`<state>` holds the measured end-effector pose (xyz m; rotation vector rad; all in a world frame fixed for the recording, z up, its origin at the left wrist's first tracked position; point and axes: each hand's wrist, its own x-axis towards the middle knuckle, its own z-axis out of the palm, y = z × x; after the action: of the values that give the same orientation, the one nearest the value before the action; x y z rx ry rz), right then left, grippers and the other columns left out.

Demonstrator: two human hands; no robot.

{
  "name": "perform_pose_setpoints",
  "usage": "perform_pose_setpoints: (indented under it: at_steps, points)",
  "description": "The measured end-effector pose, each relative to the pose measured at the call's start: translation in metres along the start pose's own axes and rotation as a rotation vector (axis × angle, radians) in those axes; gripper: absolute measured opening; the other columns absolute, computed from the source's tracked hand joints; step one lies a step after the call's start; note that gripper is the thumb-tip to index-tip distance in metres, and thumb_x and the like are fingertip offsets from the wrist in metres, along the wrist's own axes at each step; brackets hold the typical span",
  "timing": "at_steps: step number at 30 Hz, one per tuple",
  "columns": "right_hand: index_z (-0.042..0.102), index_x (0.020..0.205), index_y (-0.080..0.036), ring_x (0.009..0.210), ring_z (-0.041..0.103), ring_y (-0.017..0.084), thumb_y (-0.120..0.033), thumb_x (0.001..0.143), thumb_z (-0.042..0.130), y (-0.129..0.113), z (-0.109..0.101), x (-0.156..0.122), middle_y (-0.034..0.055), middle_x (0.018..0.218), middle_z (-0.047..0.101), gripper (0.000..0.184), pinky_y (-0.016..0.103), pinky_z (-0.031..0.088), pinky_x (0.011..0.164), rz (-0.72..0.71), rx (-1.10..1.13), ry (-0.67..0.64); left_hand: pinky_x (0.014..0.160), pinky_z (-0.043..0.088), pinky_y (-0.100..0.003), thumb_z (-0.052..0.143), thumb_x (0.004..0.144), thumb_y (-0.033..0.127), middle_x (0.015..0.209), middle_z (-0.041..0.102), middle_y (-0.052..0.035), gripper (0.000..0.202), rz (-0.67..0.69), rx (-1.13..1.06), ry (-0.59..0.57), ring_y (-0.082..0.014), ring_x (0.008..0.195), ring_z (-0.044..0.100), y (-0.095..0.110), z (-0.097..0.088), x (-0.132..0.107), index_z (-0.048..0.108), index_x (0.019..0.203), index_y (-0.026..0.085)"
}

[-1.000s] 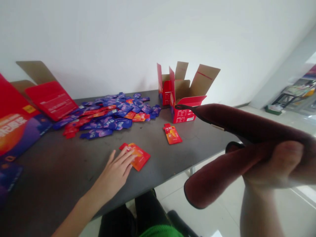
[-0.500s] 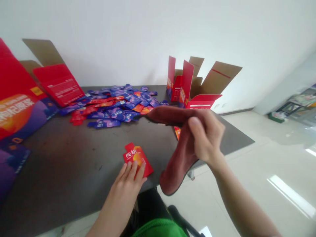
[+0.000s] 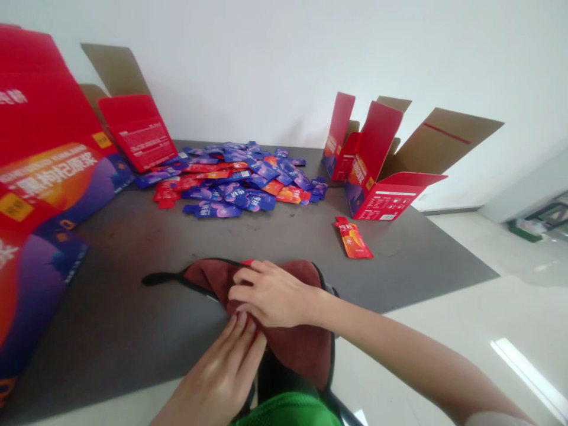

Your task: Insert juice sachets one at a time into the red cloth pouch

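Observation:
A brown cloth (image 3: 302,349) with black edging lies near the table's front edge and hangs partly over it. My right hand (image 3: 277,296) presses the cloth down, its curled fingers gripping the fabric. Beneath the cloth is a red sachet (image 3: 247,261); only a sliver of it shows above my fingers. My left hand (image 3: 226,355) rests at the cloth's near edge, fingers stretched out and close together, fingertips touching my right hand. Whatever lies under those left fingers is mostly hidden.
Purple and red sachets (image 3: 231,192) lie heaped at the back of the grey table (image 3: 133,248). One orange-red sachet (image 3: 354,239) lies apart on the right. Open red cartons (image 3: 386,198) stand back right; larger red cartons (image 3: 48,136) fill the left side. A wall is behind.
My right hand has brought the cloth down from the air onto the red sachet, covering nearly all of it. My left hand stays near the front edge. The view has shifted left.

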<state>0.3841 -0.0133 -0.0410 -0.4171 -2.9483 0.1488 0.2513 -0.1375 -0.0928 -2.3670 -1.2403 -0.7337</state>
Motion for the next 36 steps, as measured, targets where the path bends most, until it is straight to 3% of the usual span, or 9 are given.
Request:
perform_pose_setpoints:
  at_steps: [7,12,15,20,24,27,29,33,36]
  points:
    - [0.051,0.1,-0.018,0.084,0.047,0.013,-0.03,0.092,0.029,0.016,-0.017,-0.007,0.0045,0.097,0.052,0.026,0.027,0.037,0.08,0.218,0.077,0.106,0.081,0.05,-0.029,0.026,0.079,0.001,0.1,0.066,-0.0115,0.04,0.146,0.116,-0.161,-0.0201,0.096,0.06,-0.008,-0.006,0.036,0.059,0.1,0.01]
    - [0.054,0.093,-0.023,0.08,0.046,0.013,-0.034,0.09,0.033,0.0,-0.022,-0.024,0.0017,0.094,0.05,0.024,0.027,0.037,0.078,0.109,0.082,0.021,0.077,0.051,-0.03,0.026,0.076,-0.003,0.078,0.067,-0.0087,0.041,0.092,0.106,-0.231,-0.0179,0.073,0.064,0.001,0.002,0.044,0.061,0.093,0.01]
    - [0.054,0.093,-0.025,0.079,0.045,0.014,-0.036,0.089,0.035,0.004,-0.012,-0.021,0.0015,0.095,0.05,0.023,0.029,0.037,0.075,0.119,0.039,0.007,0.081,0.05,-0.03,0.025,0.078,-0.001,0.086,0.068,-0.0111,0.041,0.141,0.094,-0.182,-0.019,0.082,0.064,-0.002,0.004,0.043,0.06,0.096,0.009]
    - [0.052,0.097,-0.025,0.08,0.049,0.014,-0.033,0.09,0.031,0.044,0.004,0.005,0.0019,0.095,0.049,0.023,0.028,0.037,0.071,0.188,-0.027,0.002,0.089,0.048,-0.032,0.028,0.079,0.0,0.1,0.066,-0.0125,0.039,0.185,0.025,-0.154,-0.0212,0.098,0.06,-0.013,0.002,0.047,0.06,0.1,0.01]
    - [0.05,0.1,-0.023,0.079,0.051,0.014,-0.031,0.091,0.029,0.064,-0.014,0.016,0.0026,0.097,0.05,0.025,0.027,0.038,0.068,0.357,-0.044,0.027,0.089,0.048,-0.032,0.032,0.075,-0.004,0.104,0.065,-0.0114,0.04,0.161,-0.115,-0.24,-0.0211,0.102,0.058,-0.02,0.002,0.055,0.06,0.1,0.011]
    - [0.048,0.102,-0.022,0.086,0.05,0.013,-0.032,0.093,0.026,0.05,-0.042,0.005,0.0023,0.1,0.049,0.027,0.026,0.037,0.073,0.363,0.022,0.201,0.092,0.046,-0.032,0.031,0.073,-0.006,0.11,0.063,-0.01,0.045,0.102,-0.192,-0.326,-0.0189,0.108,0.054,-0.019,0.005,0.062,0.057,0.104,0.013]
    - [0.049,0.102,-0.023,0.087,0.049,0.012,-0.032,0.093,0.027,0.034,-0.052,-0.007,0.0011,0.1,0.049,0.025,0.025,0.037,0.075,0.3,0.059,0.243,0.09,0.047,-0.032,0.032,0.072,-0.007,0.108,0.063,-0.0105,0.045,0.087,-0.185,-0.376,-0.0186,0.105,0.056,-0.016,0.008,0.066,0.056,0.104,0.013]
    - [0.051,0.095,-0.025,0.076,0.048,0.011,-0.033,0.091,0.032,0.014,-0.035,-0.021,-0.0005,0.092,0.049,0.021,0.024,0.036,0.066,0.173,0.04,0.035,0.074,0.053,-0.031,0.032,0.071,-0.007,0.081,0.067,-0.0079,0.037,0.095,-0.178,-0.409,-0.0186,0.077,0.064,-0.01,0.013,0.068,0.061,0.083,0.013]
    - [0.051,0.095,-0.026,0.072,0.047,0.011,-0.035,0.091,0.03,0.022,-0.014,-0.022,-0.0003,0.091,0.048,0.023,0.025,0.035,0.065,0.18,-0.018,-0.013,0.08,0.052,-0.034,0.032,0.073,-0.005,0.085,0.067,-0.0107,0.035,0.103,-0.154,-0.344,-0.0212,0.086,0.063,-0.007,0.017,0.067,0.06,0.086,0.011]
